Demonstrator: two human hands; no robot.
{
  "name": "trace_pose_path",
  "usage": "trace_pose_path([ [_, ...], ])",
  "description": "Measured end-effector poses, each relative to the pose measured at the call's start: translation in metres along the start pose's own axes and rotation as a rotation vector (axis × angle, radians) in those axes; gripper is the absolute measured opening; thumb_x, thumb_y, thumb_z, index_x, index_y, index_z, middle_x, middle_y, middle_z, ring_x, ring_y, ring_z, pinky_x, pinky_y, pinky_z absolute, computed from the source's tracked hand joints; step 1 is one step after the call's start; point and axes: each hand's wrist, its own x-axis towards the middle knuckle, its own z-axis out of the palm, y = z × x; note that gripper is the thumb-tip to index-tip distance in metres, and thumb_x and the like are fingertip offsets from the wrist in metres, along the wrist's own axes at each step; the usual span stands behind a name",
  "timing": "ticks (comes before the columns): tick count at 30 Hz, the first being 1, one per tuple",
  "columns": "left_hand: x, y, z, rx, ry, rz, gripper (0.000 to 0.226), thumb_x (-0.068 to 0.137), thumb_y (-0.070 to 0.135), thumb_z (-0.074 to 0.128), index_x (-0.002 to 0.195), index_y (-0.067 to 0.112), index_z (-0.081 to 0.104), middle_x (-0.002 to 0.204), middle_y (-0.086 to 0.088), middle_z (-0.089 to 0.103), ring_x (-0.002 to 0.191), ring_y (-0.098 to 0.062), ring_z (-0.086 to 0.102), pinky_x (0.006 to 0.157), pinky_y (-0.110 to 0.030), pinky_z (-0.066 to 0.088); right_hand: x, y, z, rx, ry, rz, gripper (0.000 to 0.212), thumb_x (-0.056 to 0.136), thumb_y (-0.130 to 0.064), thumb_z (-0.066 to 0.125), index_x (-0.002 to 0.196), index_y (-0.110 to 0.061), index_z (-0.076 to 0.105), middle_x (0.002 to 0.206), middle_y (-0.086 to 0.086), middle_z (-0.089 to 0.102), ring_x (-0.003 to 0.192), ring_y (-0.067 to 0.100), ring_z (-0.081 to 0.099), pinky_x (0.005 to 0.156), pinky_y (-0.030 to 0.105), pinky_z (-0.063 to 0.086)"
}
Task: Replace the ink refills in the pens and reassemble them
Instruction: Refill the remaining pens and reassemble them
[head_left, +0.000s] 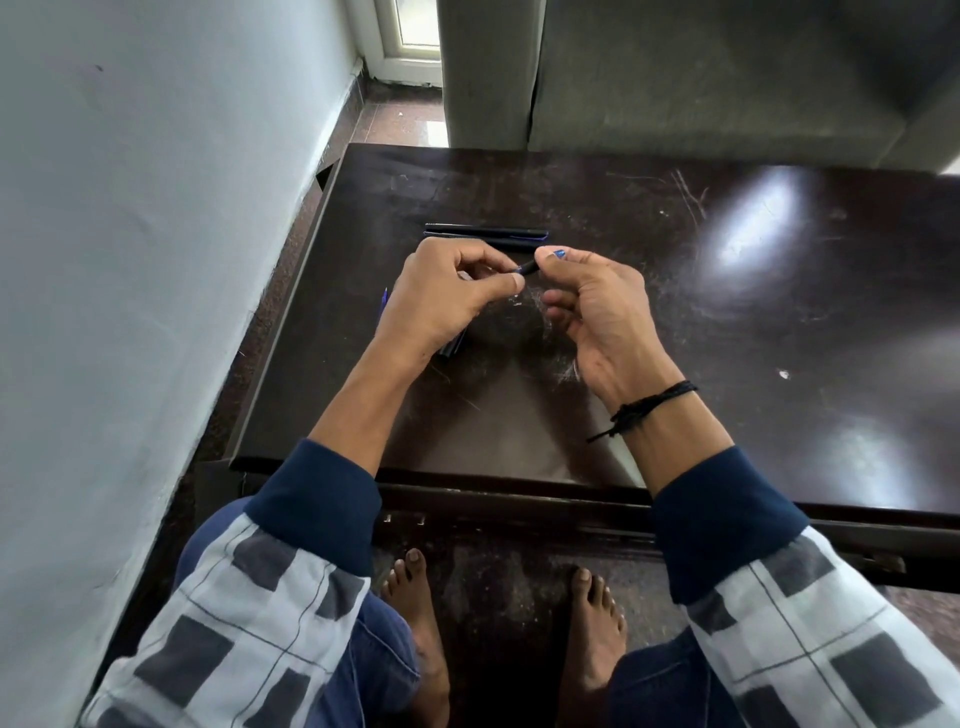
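Over the middle of the dark table (675, 312), my left hand (452, 296) and my right hand (597, 306) are raised close together. Between their fingertips they pinch a short dark pen piece with a blue end (530, 266), each hand at one end of it. Just beyond the hands, two dark pens with blue clips (488, 235) lie side by side on the table. More pen parts lie under my left hand: a blue tip (385, 300) pokes out on its left and a dark end (453, 347) shows below the wrist. Most of them is hidden.
A white wall (130, 260) runs close along the table's left edge. A grey sofa (727, 78) stands right behind the table. My bare feet (421, 613) rest on the floor under the near edge. Bright glare marks the table's right half.
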Motion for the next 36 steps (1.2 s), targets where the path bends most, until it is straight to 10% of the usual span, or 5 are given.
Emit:
trace_pose_path([
  [11,0.0001,-0.0006,0.0000,0.299,0.094,0.193,0.020,0.081,0.037,0.080,0.100,0.032,0.079,0.091,0.018,0.073,0.091,-0.002,0.067,0.090,-0.035,0.055,0.0020,0.0036,-0.0012,-0.112,-0.001,-0.031,0.016,0.087,-0.024,0.082,0.087,-0.012,0.070,0.071,0.000,0.071,0.058,0.007,0.055,0.056,0.022,0.043],
  [36,0.0018,-0.0040,-0.0004,0.408,0.071,0.288,0.021,0.086,0.034,0.076,0.105,0.028,0.078,0.098,0.014,0.073,0.095,-0.007,0.064,0.085,-0.033,0.051,-0.0007,0.0027,-0.0014,-0.310,-0.006,-0.164,0.032,0.090,-0.043,0.077,0.078,-0.013,0.073,0.067,-0.001,0.068,0.061,0.008,0.055,0.058,0.021,0.046],
])
